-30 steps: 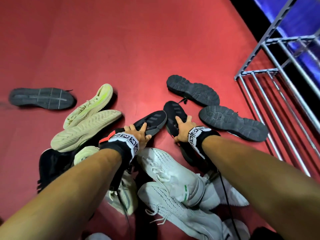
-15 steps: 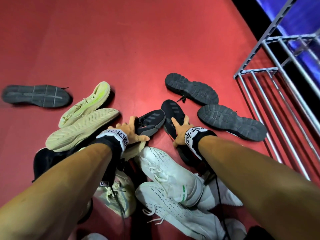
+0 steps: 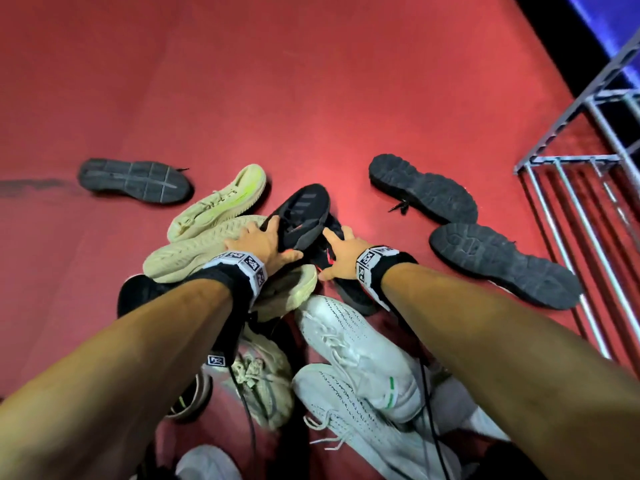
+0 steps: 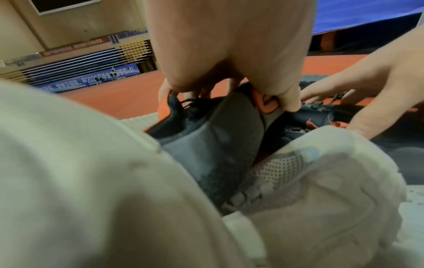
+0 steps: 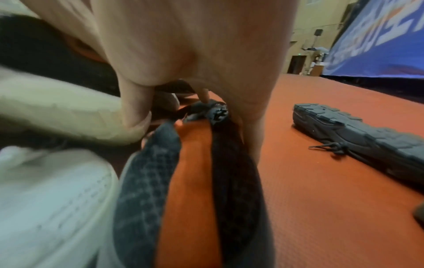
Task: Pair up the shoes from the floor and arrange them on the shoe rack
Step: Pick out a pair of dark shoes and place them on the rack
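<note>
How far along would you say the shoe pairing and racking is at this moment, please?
Nothing looks racked yet: the visible bars of the grey metal shoe rack hold no shoes. In hand: the left hand grips a black sneaker with orange trim, and the right hand holds its matching black sneaker. Still left on the red floor: the white knit sneakers, the cream sneakers and the overturned black lug-soled shoes.
</note>
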{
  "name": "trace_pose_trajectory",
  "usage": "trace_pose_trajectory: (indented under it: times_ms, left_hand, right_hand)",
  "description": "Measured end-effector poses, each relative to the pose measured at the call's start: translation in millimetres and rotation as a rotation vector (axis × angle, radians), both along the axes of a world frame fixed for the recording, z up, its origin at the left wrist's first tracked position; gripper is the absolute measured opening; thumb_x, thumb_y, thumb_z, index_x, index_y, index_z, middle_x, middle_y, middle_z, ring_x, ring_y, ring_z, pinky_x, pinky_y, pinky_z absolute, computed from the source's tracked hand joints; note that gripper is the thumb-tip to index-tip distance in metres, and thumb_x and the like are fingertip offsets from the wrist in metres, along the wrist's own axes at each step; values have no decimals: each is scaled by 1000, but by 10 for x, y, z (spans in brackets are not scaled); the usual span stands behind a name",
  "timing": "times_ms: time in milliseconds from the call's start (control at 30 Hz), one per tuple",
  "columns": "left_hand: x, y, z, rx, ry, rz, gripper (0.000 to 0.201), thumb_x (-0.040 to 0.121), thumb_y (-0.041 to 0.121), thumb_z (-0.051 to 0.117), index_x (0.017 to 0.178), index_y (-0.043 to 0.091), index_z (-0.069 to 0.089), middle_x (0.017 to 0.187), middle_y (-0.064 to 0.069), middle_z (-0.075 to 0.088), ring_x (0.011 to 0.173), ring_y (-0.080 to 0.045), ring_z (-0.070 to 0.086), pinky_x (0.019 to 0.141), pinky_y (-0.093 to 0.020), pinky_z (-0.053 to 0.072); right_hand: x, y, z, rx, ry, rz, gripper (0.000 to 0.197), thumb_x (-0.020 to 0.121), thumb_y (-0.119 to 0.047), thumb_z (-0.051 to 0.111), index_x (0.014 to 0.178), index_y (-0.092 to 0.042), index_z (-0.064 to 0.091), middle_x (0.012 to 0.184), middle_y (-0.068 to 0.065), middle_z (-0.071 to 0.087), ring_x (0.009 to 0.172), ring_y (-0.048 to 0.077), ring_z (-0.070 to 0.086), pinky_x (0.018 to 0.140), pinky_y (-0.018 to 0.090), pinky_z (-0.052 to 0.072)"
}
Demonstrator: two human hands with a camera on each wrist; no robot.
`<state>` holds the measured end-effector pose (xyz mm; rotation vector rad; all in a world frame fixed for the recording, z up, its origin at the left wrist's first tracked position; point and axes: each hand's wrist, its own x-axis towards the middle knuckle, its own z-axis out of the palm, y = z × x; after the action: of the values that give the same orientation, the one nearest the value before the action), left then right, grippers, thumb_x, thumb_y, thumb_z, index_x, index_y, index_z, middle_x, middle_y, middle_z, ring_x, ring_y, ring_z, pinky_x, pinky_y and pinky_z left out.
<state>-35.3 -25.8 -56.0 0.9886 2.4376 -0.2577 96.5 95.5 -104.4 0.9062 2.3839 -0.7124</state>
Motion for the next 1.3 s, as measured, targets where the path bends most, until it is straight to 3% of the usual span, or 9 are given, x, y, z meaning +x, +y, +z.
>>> trace_pose_trajectory:
  times_ms: [133,333,500,633,700,833,1000,1167,1300]
  left_hand:
    - [62,103,86,126,15,34,95,80,72,54,152,27,12,147,-24,26,134,-44,34,104,-62,33]
    - [277,531,240,223,-71,35,100,77,69,62,152,27,12,142,-25,32,130,-43,38,104,-54,36]
    - [624,814,209,216,-178,-33,113,71,59,75,154,30,4,144,-20,29,132,-40,37,103,-50,41]
    - [860,909,153,218,-241,-126,113,68,67,72,154,35,7,143,-16,34,128,-37,45,102,-47,42]
    - [899,947,131,227,-268,-175,110,66,74,68,152,39,9,142,-12,38,126,-35,49,103,-44,41]
    - [803,908,10,182,-284,-149,112,57,86,63,148,46,11,145,-12,37,131,-33,43,107,-48,38]
    - [700,754,-171,108,-281,-102,118,46,90,60,147,50,15,154,-9,25,140,-36,26,113,-52,30]
    - [561,690,-237,71,-254,-76,115,52,91,58,150,46,16,158,-6,19,143,-34,22,114,-50,28]
    - [464,640,-182,75,-268,-116,119,44,97,49,148,48,18,158,-4,20,144,-31,20,114,-51,27]
  right_hand:
    - [-77,175,127,-103,303,-249,75,83,-43,63,149,-26,31,143,15,43,129,35,45,106,42,39]
    - [-11,473,396,-350,573,-652,54,71,-60,38,116,-38,56,119,-3,66,111,27,59,100,46,44]
    - [272,633,561,-497,603,-866,75,93,-34,59,154,-23,17,145,0,41,120,32,54,57,38,59]
    - [482,843,452,-400,522,-897,62,97,-17,48,152,-21,21,137,6,47,107,35,59,39,25,51]
    - [614,970,474,-236,468,-825,66,99,-17,46,156,-22,14,140,5,49,109,31,61,46,17,45]
    - [735,1107,487,-211,420,-793,76,96,-22,47,157,-25,0,136,10,55,101,34,63,82,41,53]
    - [662,1097,440,-151,372,-702,81,97,-36,53,156,-28,-3,141,16,51,109,35,60,84,36,48]
    - [564,858,444,-273,216,-652,119,84,-48,70,150,-24,-26,160,22,-7,138,41,34,101,37,37]
    - [577,835,389,-207,103,-600,135,72,-60,75,148,-23,-30,158,20,-23,146,42,15,115,49,23]
